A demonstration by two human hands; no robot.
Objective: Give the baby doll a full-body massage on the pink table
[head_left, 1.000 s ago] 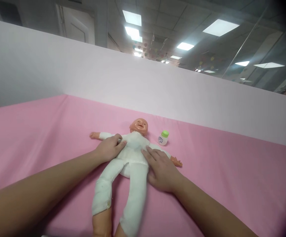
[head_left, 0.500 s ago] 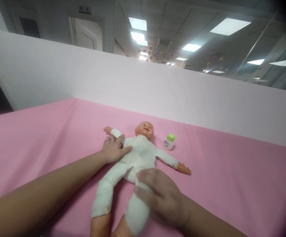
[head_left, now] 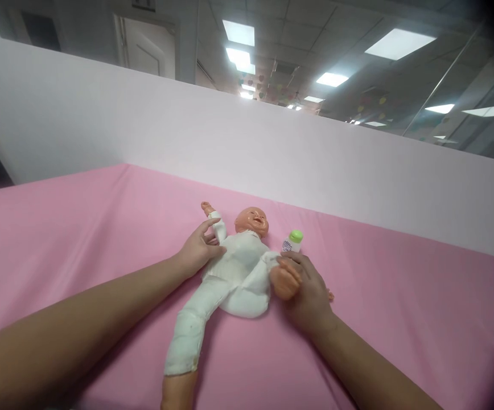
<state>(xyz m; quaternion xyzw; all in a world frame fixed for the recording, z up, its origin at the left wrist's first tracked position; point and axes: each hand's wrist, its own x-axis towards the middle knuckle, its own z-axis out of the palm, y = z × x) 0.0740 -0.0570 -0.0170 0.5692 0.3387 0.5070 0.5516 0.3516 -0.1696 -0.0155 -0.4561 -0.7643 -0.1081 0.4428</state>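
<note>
In the head view, the doll (head_left: 239,259) lies on its back mid-surface (head_left: 383,307), head far, straight leg (head_left: 189,336) reaching near on the left. The left hand (head_left: 200,245) rests loosely parted against its arm and chest. The right hand (head_left: 311,290) curls round the bent leg (head_left: 272,261), near the bottle (head_left: 293,241). Folding that leg seems the step in hand; the next move calls for a gentle grip and a steadied body.

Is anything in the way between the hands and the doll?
No, nothing I can see. The left hand is right against the doll, and the right hand is at its raised foot. The bottle is just beyond the right hand, not between.
</note>
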